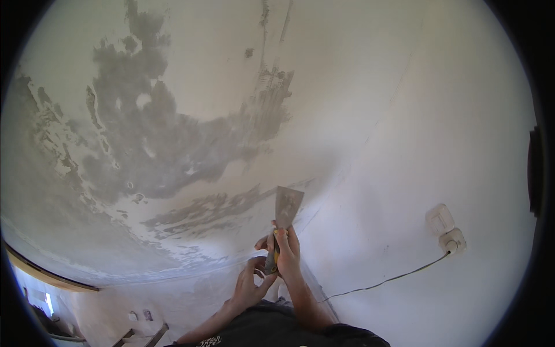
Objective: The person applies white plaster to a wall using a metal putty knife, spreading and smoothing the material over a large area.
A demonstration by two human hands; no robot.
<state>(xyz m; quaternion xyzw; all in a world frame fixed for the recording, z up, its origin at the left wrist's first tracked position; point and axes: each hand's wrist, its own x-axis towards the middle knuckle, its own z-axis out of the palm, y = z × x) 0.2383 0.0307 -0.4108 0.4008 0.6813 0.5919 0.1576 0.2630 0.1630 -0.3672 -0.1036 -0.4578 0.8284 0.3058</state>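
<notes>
A putty knife [288,203] with a broad metal blade and a grey and yellow handle stands blade up in front of me. Its blade carries pale smears. My right hand [289,251] is closed round the handle just under the blade. Lower down, the thumb and fingers of my left hand [250,287] pinch the butt end of the same handle. Beyond the blade spreads a pale plastered surface [214,75] with a large grey patch [150,139] and streaky, rough edges. Neither hand touches that surface.
On the white wall to the right sits a double socket [440,218] with a plug in it. A thin cable [376,285] runs from there down toward my right arm. At lower left are a wooden edge [52,276], a bright window [45,301] and ladder-like rails [156,335].
</notes>
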